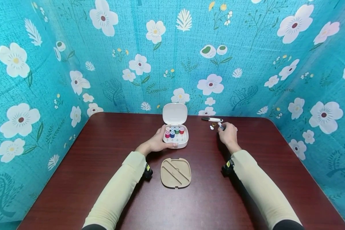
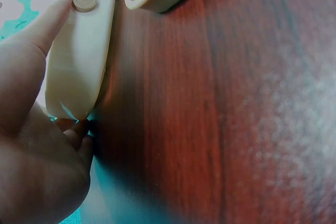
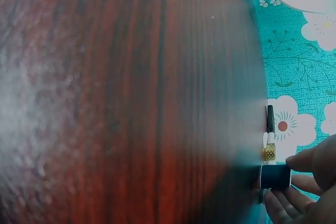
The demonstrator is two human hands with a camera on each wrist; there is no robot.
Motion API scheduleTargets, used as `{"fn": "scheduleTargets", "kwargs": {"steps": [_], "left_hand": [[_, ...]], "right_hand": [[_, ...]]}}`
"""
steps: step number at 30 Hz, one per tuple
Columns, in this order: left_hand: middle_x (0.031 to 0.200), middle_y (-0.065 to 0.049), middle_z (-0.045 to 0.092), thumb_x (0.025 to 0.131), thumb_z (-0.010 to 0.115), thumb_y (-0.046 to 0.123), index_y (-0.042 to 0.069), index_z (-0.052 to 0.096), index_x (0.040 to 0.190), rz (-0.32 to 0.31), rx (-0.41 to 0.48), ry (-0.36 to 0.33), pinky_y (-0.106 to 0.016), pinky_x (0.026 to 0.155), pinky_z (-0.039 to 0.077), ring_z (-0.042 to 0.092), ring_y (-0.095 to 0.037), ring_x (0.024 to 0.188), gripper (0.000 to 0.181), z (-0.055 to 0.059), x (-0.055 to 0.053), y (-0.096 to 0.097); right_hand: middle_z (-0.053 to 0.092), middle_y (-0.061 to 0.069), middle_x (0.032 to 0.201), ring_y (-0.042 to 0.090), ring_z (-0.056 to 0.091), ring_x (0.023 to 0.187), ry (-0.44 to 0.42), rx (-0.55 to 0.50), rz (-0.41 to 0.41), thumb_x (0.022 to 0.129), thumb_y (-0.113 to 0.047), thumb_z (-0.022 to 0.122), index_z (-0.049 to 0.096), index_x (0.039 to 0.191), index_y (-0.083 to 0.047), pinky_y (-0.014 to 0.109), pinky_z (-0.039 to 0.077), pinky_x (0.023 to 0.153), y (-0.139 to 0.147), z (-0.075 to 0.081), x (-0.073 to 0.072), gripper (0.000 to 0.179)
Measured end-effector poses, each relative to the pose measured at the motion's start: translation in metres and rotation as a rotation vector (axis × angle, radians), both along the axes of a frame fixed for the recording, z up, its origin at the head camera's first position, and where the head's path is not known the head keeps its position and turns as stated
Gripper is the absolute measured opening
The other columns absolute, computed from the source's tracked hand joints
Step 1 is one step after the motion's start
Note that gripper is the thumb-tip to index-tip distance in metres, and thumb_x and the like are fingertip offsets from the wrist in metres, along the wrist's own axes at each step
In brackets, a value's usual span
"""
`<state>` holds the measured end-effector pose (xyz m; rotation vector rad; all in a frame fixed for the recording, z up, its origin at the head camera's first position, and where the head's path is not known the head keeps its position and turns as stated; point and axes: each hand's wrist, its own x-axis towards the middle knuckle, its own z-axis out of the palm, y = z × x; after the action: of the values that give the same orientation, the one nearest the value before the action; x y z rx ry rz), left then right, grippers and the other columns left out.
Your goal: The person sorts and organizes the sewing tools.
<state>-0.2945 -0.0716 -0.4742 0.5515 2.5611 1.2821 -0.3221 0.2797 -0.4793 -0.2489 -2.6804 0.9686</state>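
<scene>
My left hand [image 1: 156, 142] grips a white sewing box [image 1: 182, 145] at its left side, thumb along the front by a round button [image 2: 85, 1]. The hinged lid [image 1: 174, 114] stands upright. Inside, several thread spools in red, pink, blue and green occupy the back and left. To the right, my right hand [image 1: 228, 133] pinches a dark thread spool [image 3: 275, 176] with white ends. Beside it are a gold thimble [image 3: 269, 152] and a slim black-and-white tool [image 1: 212, 119], whose exact kind I cannot tell.
A beige slotted tray [image 1: 165, 180] lies flat in front of the box. A small white piece [image 1: 211, 127] is near the thimble. The dark wooden table [image 1: 212, 198] meets a blue floral curtain [image 1: 172, 64] at its back edge.
</scene>
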Motion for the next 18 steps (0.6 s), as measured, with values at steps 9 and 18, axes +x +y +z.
{"fn": "scheduleTargets", "kwargs": {"steps": [9, 18], "left_hand": [[0.152, -0.019, 0.03, 0.085, 0.084, 0.037, 0.01, 0.017, 0.16, 0.004, -0.02, -0.002, -0.049, 0.116, 0.032, 0.033, -0.031, 0.138, 0.104, 0.001, 0.0, 0.0], [0.152, -0.019, 0.031, 0.086, 0.084, 0.037, 0.01, 0.018, 0.159, -0.002, -0.013, 0.007, -0.049, 0.116, 0.031, 0.034, -0.031, 0.138, 0.103, -0.001, 0.0, 0.0]], "right_hand": [[0.07, 0.028, 0.111, 0.045, 0.057, 0.115, 0.015, -0.052, 0.045, 0.1, -0.009, 0.061, 0.068, 0.119, 0.009, 0.054, 0.031, 0.107, -0.005, 0.003, 0.003, 0.027], [0.072, 0.025, 0.11, 0.04, 0.064, 0.109, 0.036, -0.082, 0.119, 0.1, -0.012, 0.065, 0.072, 0.115, 0.006, 0.052, 0.045, 0.095, -0.021, 0.008, 0.01, 0.025]]}}
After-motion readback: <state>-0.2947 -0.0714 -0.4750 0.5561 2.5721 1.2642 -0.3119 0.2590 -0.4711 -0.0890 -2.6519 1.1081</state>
